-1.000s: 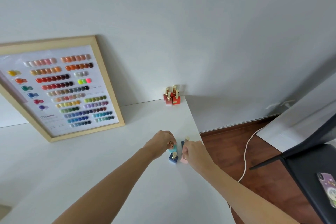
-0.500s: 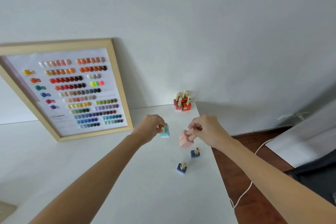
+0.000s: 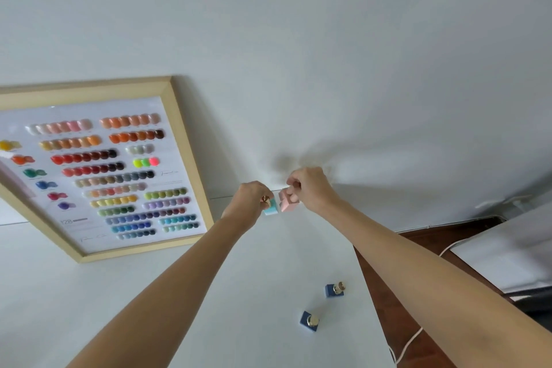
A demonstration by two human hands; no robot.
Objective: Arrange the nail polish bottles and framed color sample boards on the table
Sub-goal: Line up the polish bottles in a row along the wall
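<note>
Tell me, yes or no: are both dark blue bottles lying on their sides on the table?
No: the two dark blue bottles stand upright on the white table, gold caps up, untouched by either hand.

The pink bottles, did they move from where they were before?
Yes. The right hand carried the pink bottles away from the two blue bottles toward the table's far edge by the wall.

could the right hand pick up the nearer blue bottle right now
Probably not yet: the right hand is shut on pink bottles. The blue bottle stands clear on the table.
</note>
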